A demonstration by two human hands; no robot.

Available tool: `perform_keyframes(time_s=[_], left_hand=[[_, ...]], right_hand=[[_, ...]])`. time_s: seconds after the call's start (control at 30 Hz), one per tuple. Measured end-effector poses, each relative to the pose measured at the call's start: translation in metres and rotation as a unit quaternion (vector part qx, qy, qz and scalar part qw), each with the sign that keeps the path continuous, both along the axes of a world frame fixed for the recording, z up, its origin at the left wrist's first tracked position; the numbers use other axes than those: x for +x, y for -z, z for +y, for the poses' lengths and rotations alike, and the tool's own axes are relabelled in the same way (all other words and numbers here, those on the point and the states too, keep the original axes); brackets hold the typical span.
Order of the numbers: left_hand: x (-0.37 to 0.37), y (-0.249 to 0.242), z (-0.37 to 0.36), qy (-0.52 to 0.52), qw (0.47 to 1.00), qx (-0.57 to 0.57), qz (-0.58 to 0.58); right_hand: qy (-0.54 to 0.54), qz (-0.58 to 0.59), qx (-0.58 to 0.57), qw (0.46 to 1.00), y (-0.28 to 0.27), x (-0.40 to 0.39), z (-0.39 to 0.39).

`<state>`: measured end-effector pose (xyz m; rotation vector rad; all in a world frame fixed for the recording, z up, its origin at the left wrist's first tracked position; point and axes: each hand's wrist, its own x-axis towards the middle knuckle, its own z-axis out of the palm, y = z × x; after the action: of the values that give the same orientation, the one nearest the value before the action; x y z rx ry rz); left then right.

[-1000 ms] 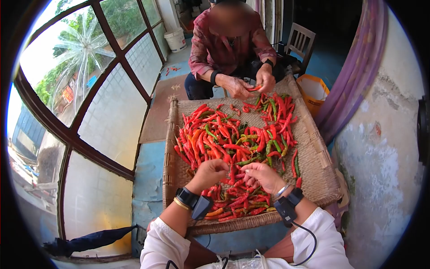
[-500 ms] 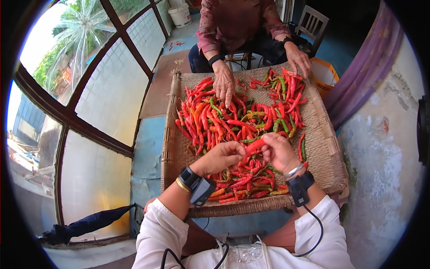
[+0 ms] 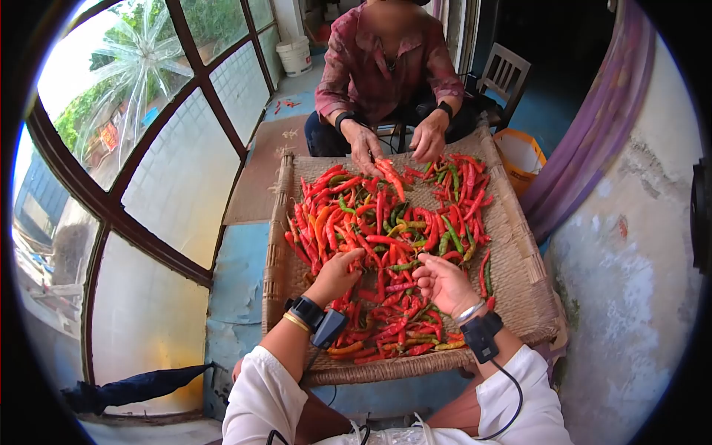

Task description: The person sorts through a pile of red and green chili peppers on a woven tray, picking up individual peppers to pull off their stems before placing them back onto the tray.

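Red chili peppers (image 3: 400, 319), with some green and yellowish ones among them, lie heaped on a woven tray (image 3: 519, 297). My left hand (image 3: 337, 276) is at the left of the heap, its fingers closed against the peppers; what they hold, if anything, is hidden. My right hand (image 3: 446, 285) hovers over the heap's right side, palm turned inward. Its fingers are loosely curled with the thumb apart, and no pepper shows in it. Two peppers, one red and one green (image 3: 487, 276), lie apart to the right of this hand.
Across the tray sits a person, whose hand (image 3: 363, 148) holds a red chili pepper (image 3: 389, 176); the other hand (image 3: 430, 135) is beside it. A bucket (image 3: 519, 159) stands behind the tray's far right corner. Windows (image 3: 163, 178) line the left, a wall (image 3: 623, 245) the right.
My hands have moved apart, and the red pepper between them no longer shows there. The other person's hands have come together, one now holding a pepper. The camera view has tilted up.
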<state>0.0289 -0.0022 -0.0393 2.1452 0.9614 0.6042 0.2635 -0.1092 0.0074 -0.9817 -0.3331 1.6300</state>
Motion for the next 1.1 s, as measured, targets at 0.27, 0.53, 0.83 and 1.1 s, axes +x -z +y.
perform_keyframes(time_s=[0.27, 0.53, 0.83, 1.1], left_hand=[[0.012, -0.013, -0.012, -0.105, 0.979, -0.159, -0.072], [0.037, -0.057, -0.053, 0.026, 0.914, -0.369, -0.166], [0.038, -0.056, -0.057, 0.105, 0.933, -0.306, -0.156], [0.035, -0.065, -0.052, 0.096, 0.981, -0.143, -0.087]], right_hand=[[-0.083, -0.052, 0.018, 0.995, 0.009, -0.001, -0.002], [-0.208, -0.205, 0.170, 0.941, -0.017, -0.026, -0.008], [-0.176, -0.289, 0.131, 0.932, -0.016, -0.026, -0.008], [-0.110, -0.114, 0.155, 0.975, -0.022, -0.015, -0.008]])
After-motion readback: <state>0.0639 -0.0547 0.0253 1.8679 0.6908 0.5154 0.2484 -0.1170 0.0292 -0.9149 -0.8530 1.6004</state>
